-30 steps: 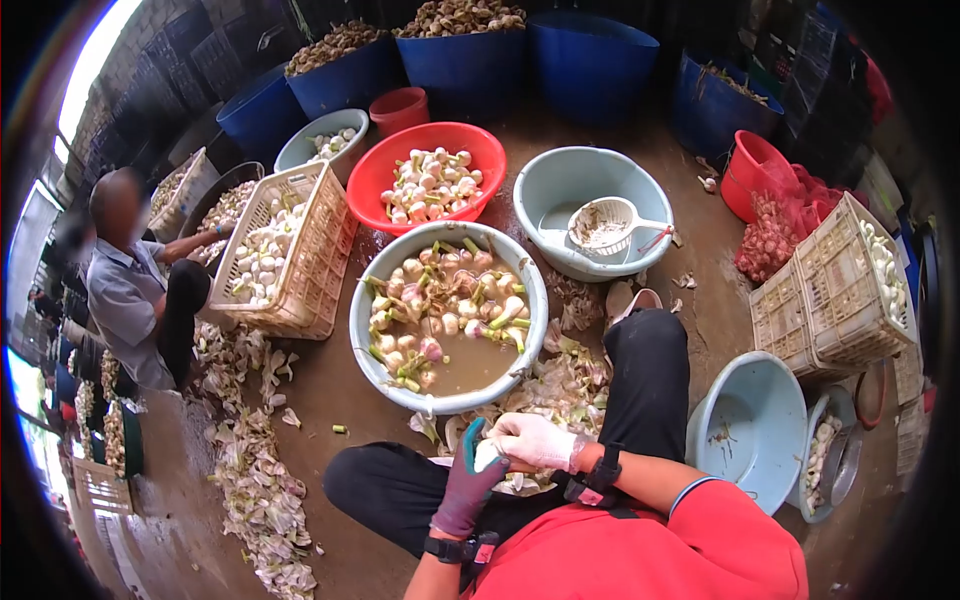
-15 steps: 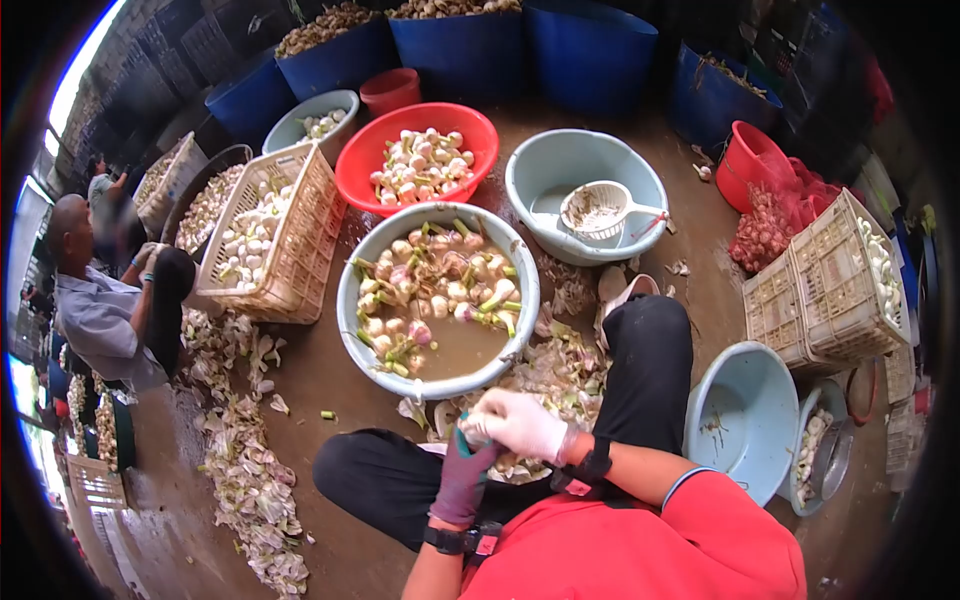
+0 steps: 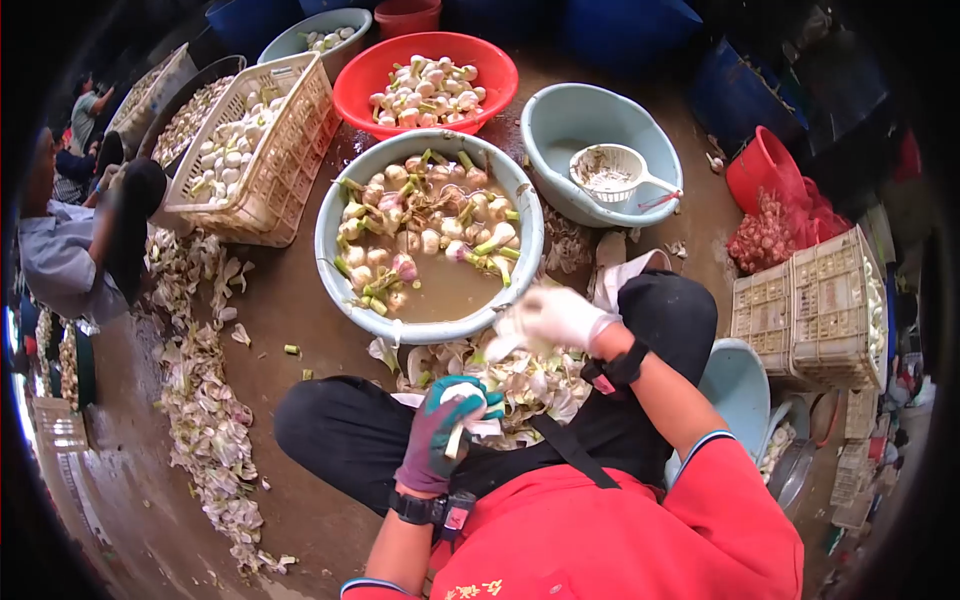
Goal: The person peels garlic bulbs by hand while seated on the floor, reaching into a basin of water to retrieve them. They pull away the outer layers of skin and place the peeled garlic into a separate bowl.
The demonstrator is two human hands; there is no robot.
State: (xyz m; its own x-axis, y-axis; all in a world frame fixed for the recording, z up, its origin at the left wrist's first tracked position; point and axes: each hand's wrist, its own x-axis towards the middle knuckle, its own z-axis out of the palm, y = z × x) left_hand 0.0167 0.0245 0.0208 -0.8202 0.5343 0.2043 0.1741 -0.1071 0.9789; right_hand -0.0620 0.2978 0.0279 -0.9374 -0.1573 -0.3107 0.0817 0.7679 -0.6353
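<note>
My left hand (image 3: pixel 440 432), in a purple and teal glove, is closed around a garlic bulb (image 3: pixel 460 393). Its pale cut stem (image 3: pixel 455 441) pokes out below the fingers. My right hand (image 3: pixel 560 318), in a white glove, is beside the near right rim of a light blue basin (image 3: pixel 330 245). Motion smears its fingers, and whether it holds anything does not show. Garlic bulbs with green stems (image 3: pixel 430 242) float in the basin's brown water. Under my hands, between my legs, lies a heap of garlic peels (image 3: pixel 545 392).
Behind the basin stand a red bowl of garlic (image 3: pixel 508 75), a crate of bulbs (image 3: pixel 290 160) and a pale blue tub (image 3: pixel 545 130) with a white strainer (image 3: pixel 607 172). Peels (image 3: pixel 215 430) cover floor at left, where another person (image 3: pixel 65 255) sits. Stacked crates (image 3: pixel 810 305) stand right.
My hands have come apart. The right moved up and right toward the basin rim; the left stayed low with the garlic, turned so the stem shows. The view has tilted down.
</note>
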